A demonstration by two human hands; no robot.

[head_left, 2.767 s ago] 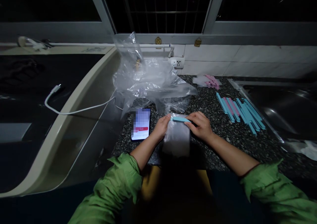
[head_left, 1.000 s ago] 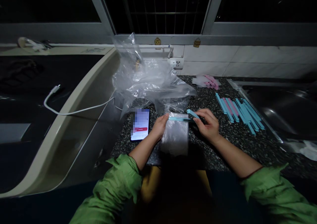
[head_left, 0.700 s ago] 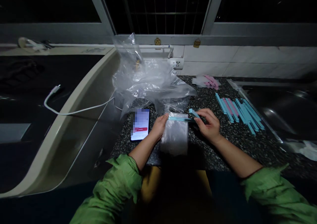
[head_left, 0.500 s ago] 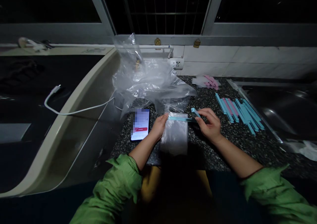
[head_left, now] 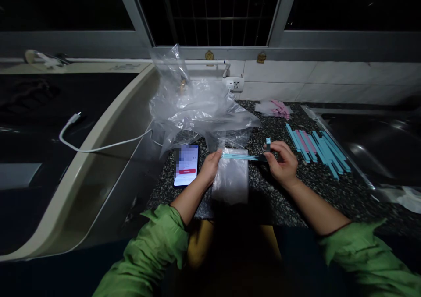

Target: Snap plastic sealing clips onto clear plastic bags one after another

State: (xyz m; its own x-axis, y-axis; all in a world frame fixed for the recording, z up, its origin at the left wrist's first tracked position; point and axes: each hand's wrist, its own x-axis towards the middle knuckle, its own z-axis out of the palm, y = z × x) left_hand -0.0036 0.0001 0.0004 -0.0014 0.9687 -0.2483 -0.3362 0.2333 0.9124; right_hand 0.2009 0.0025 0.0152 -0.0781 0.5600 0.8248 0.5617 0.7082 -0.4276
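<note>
Spanning the gap between the two hands, a blue strip (head_left: 241, 157) lies nearly level across a clear plastic bag (head_left: 231, 181), close to the bag's far edge. The left hand (head_left: 211, 169) has its fingers closed on the strip's left end, at the bag's far left corner. The right hand (head_left: 284, 164), beyond the bag's right side, pinches between its fingers a short-looking blue piece (head_left: 268, 141), seen end-on and pointing upward; whether this piece joins the strip cannot be told. The bag lies flat near the front of a dark speckled surface (head_left: 273, 129), its near end in shadow.

Left of the left hand, just beside it, rests a phone (head_left: 187, 165) with its screen lit. Beyond the phone and the bag stands a heap of crumpled clear plastic (head_left: 199, 108). To the right of the right hand, loose blue strips (head_left: 330, 154) are spread side by side and partly overlapping, with pink strips (head_left: 307, 141) among them; farther back, a small bundle of pink pieces (head_left: 281, 108) lies by a clear packet (head_left: 263, 108). A metal sink (head_left: 371, 143) borders the right side, and a wall socket (head_left: 236, 84) is set in the tiles behind.
</note>
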